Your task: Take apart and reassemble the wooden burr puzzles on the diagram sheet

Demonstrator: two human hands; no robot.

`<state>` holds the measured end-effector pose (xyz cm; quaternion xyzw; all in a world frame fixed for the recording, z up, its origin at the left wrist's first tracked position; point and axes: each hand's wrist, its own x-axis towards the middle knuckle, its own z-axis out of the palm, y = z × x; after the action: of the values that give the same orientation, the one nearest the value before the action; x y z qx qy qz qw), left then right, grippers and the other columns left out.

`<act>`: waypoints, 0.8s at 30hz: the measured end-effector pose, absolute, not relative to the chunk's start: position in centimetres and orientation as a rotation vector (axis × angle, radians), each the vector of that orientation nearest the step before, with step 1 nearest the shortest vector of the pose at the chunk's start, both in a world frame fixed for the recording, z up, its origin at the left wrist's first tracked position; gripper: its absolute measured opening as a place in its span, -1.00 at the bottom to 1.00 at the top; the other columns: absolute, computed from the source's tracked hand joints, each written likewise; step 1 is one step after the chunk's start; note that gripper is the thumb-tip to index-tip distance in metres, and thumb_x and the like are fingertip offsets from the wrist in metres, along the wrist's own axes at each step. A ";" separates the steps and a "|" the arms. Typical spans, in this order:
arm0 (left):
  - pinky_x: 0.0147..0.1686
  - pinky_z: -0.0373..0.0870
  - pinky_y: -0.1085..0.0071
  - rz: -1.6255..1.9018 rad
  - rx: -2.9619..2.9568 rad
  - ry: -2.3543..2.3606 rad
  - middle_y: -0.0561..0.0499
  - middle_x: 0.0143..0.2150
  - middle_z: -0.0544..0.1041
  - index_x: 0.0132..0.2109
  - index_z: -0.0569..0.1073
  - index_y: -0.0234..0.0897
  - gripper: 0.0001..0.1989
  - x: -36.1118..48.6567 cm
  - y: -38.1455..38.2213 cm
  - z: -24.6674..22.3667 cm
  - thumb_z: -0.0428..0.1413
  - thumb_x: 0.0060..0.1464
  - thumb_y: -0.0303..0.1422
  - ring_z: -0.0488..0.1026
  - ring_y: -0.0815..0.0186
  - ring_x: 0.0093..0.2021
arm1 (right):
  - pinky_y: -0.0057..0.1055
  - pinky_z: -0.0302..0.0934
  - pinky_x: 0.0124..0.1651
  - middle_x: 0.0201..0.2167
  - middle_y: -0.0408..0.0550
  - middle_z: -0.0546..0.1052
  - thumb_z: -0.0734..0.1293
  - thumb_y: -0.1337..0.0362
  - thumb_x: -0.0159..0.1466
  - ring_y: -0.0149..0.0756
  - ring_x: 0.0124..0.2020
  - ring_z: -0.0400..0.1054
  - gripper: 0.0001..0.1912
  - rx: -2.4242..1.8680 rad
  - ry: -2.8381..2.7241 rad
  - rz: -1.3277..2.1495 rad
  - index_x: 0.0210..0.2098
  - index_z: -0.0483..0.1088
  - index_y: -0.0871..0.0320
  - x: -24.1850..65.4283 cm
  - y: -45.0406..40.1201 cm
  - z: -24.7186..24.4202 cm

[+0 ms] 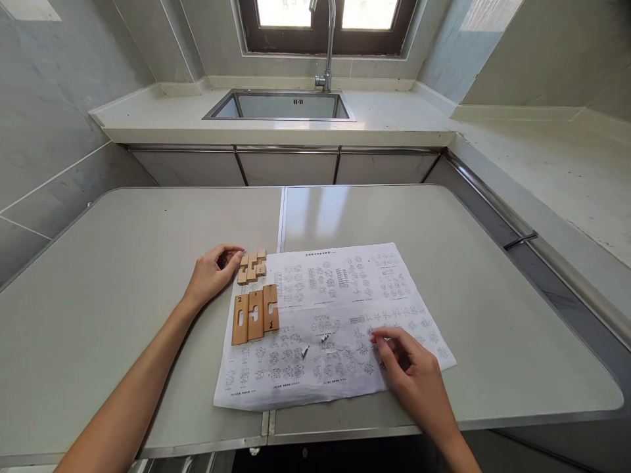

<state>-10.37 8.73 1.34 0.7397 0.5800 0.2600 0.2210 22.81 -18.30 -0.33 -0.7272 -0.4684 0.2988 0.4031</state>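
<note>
My left hand (211, 272) rests by the left edge of a group of small notched wooden puzzle pieces (252, 268). Its fingers are curled, with thumb and forefinger tips close together at that edge; whether they grip anything is hidden. Just nearer to me lie three longer flat wooden puzzle pieces (255, 315) side by side, with cut-out slots and dark numbers. Both groups are on a creased printed sheet (340, 381) covered with small line diagrams. Over the sheet's right part, my right hand (411, 368) has curled fingers, thumb and forefinger nearly meeting, and nothing visible between them.
The sheet has small torn spots (305, 353) near its middle. Under it is a pale folding table (493, 295) with a seam and a metal edge. Beyond stand a counter (158, 118) with a sink (283, 105), a tap (328, 59) and a window (325, 43).
</note>
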 end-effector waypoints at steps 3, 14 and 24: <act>-0.21 0.37 0.33 0.729 2.042 1.600 -0.04 -0.19 0.66 -0.04 0.63 -0.19 -0.56 -10.4 8.8 1.3 0.09 0.24 0.03 0.48 0.19 -0.25 | -0.38 0.34 -0.41 -0.33 -0.02 0.62 0.28 -0.10 0.45 -0.26 -0.47 0.38 -0.58 -1.832 -1.182 0.762 -0.06 0.59 0.07 22.9 -18.3 -0.5; -0.16 0.41 0.34 0.769 1.976 1.640 -0.04 -0.21 0.64 -0.01 0.62 -0.21 -0.57 -10.3 8.1 1.7 0.11 0.24 0.01 0.50 0.20 -0.22 | -0.35 0.34 -0.42 -0.28 0.02 0.64 0.26 -0.18 0.43 -0.24 -0.45 0.40 -0.52 -1.791 -1.075 0.757 -0.14 0.59 0.06 22.3 -18.1 0.0; -0.07 0.47 0.29 0.903 1.815 1.671 -0.09 -0.14 0.67 -0.05 0.60 -0.23 -0.57 -9.9 5.5 1.8 0.15 0.18 0.02 0.56 0.16 -0.16 | -0.34 0.35 -0.39 -0.30 -0.01 0.64 0.25 -0.17 0.43 -0.24 -0.46 0.41 -0.53 -1.720 -1.081 0.749 -0.16 0.59 0.06 22.1 -18.1 0.0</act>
<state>-9.90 5.54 1.76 0.6680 0.6153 0.3322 0.2545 22.13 -18.15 0.02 -0.7017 -0.4409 0.3053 0.4689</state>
